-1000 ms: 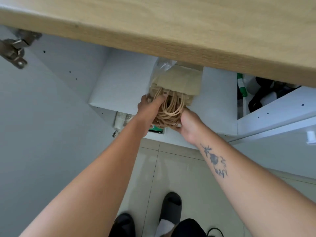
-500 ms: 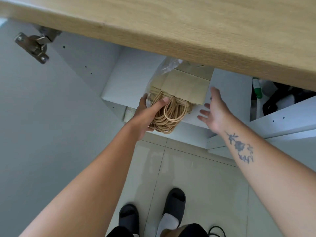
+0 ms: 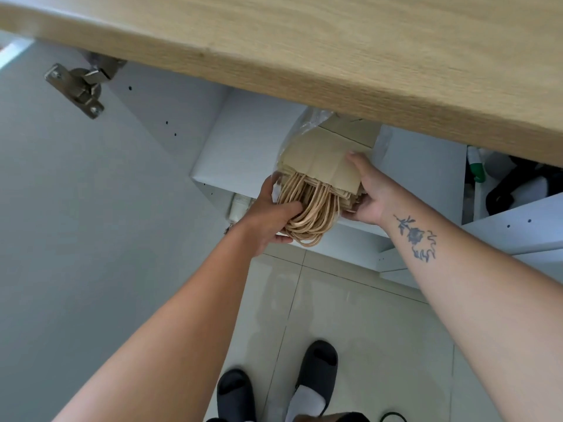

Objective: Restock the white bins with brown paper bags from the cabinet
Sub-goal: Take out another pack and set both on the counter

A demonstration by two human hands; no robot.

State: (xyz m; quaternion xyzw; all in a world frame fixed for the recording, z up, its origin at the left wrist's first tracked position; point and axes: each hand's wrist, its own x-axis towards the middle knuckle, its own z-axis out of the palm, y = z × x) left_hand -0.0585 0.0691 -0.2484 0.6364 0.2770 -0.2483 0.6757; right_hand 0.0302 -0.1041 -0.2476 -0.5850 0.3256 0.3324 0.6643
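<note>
Both hands grip the paper bag stack (image 3: 320, 166) between them: left hand (image 3: 268, 214), right hand (image 3: 371, 193)

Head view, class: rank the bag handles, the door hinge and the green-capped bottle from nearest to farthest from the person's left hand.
1. Bag handles: touching the left hand, looped just to its right.
2. Green-capped bottle: far right, in the next compartment.
3. Door hinge: upper left, under the wooden top.
The bottle and hinge are nearly equal in this view, so their order is uncertain.
</note>
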